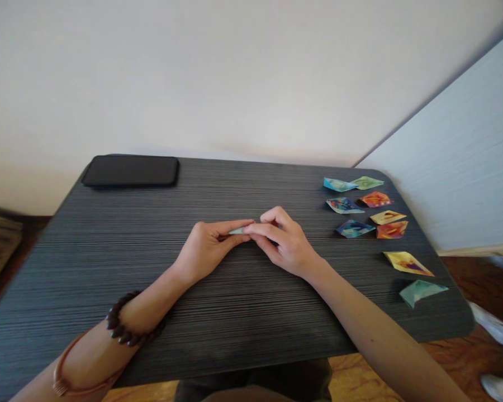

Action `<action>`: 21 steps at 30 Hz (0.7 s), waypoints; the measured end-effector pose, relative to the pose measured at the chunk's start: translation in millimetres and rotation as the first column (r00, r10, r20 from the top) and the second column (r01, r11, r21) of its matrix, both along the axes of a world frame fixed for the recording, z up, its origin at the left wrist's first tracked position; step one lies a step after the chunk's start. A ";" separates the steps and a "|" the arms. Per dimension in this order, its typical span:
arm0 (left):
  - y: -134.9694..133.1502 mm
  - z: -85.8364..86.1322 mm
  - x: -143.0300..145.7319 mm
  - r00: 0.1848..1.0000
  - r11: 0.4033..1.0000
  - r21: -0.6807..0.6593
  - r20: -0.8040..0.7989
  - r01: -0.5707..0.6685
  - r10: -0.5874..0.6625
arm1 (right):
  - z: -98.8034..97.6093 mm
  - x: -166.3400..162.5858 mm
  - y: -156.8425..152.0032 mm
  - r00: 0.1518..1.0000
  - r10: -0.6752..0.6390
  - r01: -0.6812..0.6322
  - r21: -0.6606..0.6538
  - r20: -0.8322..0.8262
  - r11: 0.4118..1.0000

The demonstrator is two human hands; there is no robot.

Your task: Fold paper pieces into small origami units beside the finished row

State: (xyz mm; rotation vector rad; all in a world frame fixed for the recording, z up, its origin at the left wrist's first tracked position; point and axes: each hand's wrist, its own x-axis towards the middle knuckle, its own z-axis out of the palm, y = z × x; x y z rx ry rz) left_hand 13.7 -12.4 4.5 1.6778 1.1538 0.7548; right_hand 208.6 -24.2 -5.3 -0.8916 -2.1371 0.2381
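Over the middle of the table, my left hand [207, 245] pinches a small folded piece of paper [236, 230], pale green where it shows between the fingers. From the other side my right hand [287, 241] grips the same paper with thumb and forefinger, its fingertips meeting those of the left. Most of the paper is hidden by the fingers, so its full shape cannot be made out. A beaded bracelet [121, 321] and a thin reddish-brown band [65, 365] circle my left forearm.
Several folded paper boats, among them a green one [421, 291] and a yellow one [406, 262], lie along the right side of the dark table [235, 312]. A black flat case [131, 171] rests at the back left. A white wall [243, 78] stands behind.
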 end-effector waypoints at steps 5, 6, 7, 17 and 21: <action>-0.5 -0.9 -1.1 0.998 0.996 0.091 -0.061 0.003 0.003 | 1.8 -1.6 -1.2 1.000 -0.007 0.008 -0.022 0.024 1.000; -0.6 -0.8 -1.2 0.998 0.995 0.101 -0.064 0.002 0.005 | 2.1 -2.1 -1.3 1.000 -0.003 0.004 -0.025 0.027 1.000; -0.7 -0.5 -1.2 0.998 0.994 0.106 -0.066 -0.001 0.008 | 2.3 -2.8 -1.4 1.000 0.000 0.000 -0.031 0.028 1.000; -0.6 2.4 -0.4 1.000 0.999 0.042 0.013 0.009 -0.009 | 3.3 -5.1 -1.8 0.995 0.029 -0.047 -0.190 -0.098 0.981; -0.8 1.2 -0.4 1.000 1.000 0.007 0.022 -0.010 0.009 | 1.2 -4.8 -0.8 0.994 0.018 -0.033 -0.135 -0.110 0.990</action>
